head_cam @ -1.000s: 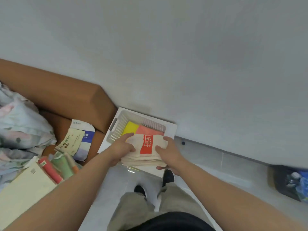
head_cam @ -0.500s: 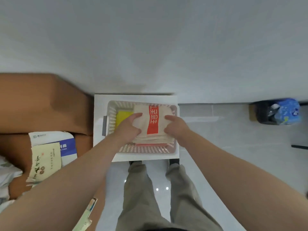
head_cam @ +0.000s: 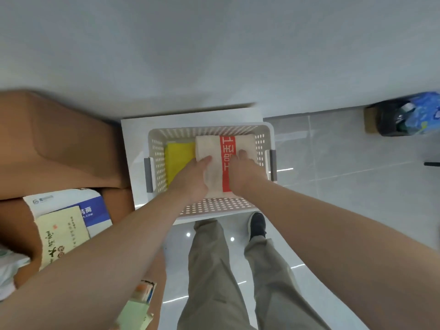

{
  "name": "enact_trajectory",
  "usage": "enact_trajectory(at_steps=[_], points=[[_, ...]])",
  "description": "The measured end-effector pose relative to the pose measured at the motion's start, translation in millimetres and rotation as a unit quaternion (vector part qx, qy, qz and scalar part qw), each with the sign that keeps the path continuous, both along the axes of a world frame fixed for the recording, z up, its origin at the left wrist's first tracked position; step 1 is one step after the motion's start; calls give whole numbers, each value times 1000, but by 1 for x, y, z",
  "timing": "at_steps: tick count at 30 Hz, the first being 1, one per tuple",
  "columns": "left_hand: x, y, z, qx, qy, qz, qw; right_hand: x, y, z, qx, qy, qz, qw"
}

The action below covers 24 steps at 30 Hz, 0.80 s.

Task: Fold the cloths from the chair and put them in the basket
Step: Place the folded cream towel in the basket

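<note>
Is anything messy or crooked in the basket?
No, nothing stands out. The folded cream cloth lies neatly in the basket beside the yellow cloth, with the left hand and right hand holding it.

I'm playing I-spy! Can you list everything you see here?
basket: one, white, on board
board: one, white, by wall
yellow cloth: one, in basket, left
cream cloth: one, red stripe, in basket, right
chair: one, brown, left
blue packet: one, blue-white, on chair
cream packet: one, on blue packet
green box: one, bottom edge
bin: one, black, far right
shoe: one, black, below board
trousers: one, khaki, bottom
left hand, right hand: both on cream cloth
</note>
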State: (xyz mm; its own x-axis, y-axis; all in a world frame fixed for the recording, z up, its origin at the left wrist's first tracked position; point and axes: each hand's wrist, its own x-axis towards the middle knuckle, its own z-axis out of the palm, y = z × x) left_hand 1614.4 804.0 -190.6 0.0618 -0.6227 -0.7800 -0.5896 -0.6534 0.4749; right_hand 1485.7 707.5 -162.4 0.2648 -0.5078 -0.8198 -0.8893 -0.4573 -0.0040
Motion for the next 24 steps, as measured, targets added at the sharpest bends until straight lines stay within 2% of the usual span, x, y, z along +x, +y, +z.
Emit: enact_trajectory(at_steps=[2, 4, 9, 12, 14, 19, 21, 24], points=[[-1, 0, 2, -14, -105, -104, 989, 3, 0, -16, 19, 10, -27, 999], [-6, -1, 2, -19, -150, -172, 973, 2, 2, -27, 20, 11, -40, 999], [-7, -7, 24, 45, -116, -144, 982, 1, 10, -14, 29, -33, -63, 997], [-17, -4, 61, 41, -110, -123, 985, -12, 11, 27, 15, -108, -150, 983], [-24, -3, 93, 39, -117, -144, 982, -26, 12, 64, 14, -161, -223, 961], [-49, -17, 170, 23, -147, -269, 951, -79, 12, 144, 5, -231, -365, 902], [-67, -29, 197, 2, -157, -286, 945, -105, 9, 172, 2, -268, -430, 862], [-106, -57, 237, -50, -157, -271, 949, -148, -3, 218, 15, -335, -537, 774]])
